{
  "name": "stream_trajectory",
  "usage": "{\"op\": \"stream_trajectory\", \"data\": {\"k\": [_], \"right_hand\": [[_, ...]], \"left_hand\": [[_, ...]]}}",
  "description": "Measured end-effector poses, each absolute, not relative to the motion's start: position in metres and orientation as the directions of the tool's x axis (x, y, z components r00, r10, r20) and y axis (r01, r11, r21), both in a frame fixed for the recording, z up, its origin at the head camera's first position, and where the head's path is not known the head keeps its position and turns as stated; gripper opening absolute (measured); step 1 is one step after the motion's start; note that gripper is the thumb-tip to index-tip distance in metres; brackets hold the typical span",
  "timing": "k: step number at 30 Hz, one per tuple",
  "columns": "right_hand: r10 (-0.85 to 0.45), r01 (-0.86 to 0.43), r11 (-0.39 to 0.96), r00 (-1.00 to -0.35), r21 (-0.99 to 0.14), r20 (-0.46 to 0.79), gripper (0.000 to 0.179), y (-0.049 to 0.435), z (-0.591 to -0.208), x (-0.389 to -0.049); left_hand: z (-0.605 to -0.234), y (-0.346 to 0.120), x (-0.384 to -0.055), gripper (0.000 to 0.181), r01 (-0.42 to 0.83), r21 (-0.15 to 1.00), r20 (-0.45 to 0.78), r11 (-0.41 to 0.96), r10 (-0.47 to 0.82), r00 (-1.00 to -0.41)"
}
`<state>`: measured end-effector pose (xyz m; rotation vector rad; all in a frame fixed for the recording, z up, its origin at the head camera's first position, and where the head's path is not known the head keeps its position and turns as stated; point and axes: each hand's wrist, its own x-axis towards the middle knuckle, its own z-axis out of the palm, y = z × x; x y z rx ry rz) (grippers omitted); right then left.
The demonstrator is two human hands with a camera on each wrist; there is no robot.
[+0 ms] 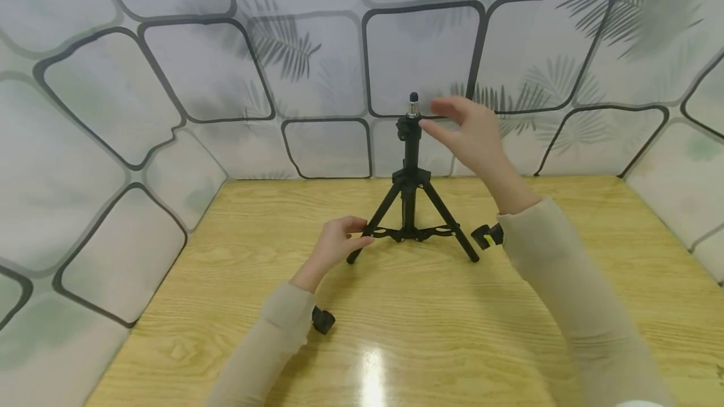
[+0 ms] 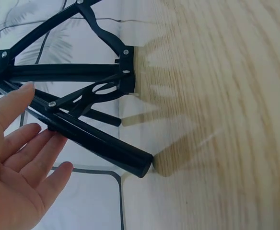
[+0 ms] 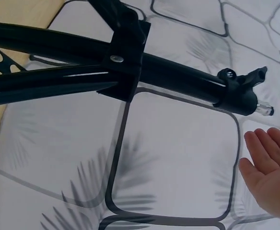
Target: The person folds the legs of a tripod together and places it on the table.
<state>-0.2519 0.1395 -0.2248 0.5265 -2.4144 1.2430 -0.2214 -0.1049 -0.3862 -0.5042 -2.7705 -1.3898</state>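
A black tripod stand stands upright on the wooden table with its legs spread. A short silver stud with a dark tip rises from its top, above a clamp collar. My left hand is at the near left leg, the thumb on one side and loosely extended fingers on the other, fingertips right at the tube. Beside the stud, my right hand is raised with thumb and fingers apart and nothing between them. In the right wrist view its fingers point toward the stud.
The wood-grain table meets a patterned backdrop close behind the tripod. Small black devices show at the left wrist and right wrist. Folding braces join the tripod's legs low down.
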Motion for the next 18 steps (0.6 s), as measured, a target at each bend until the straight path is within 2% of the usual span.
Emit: {"op": "stream_trajectory", "data": {"k": [8,18], "right_hand": [[-0.141,-0.393,0.531,-0.914,-0.751,0.379,0.044,0.128,-0.221,-0.271],[-0.112,-0.366,0.564,-0.922,-0.74,0.371,0.034,0.123,-0.218,-0.274]], "left_hand": [[-0.388,-0.099,-0.224,0.034,0.303,0.71,0.151,0.636,0.283,-0.947],[-0.39,-0.092,-0.228,0.024,0.276,0.696,0.158,0.663,0.233,-0.96]]}}
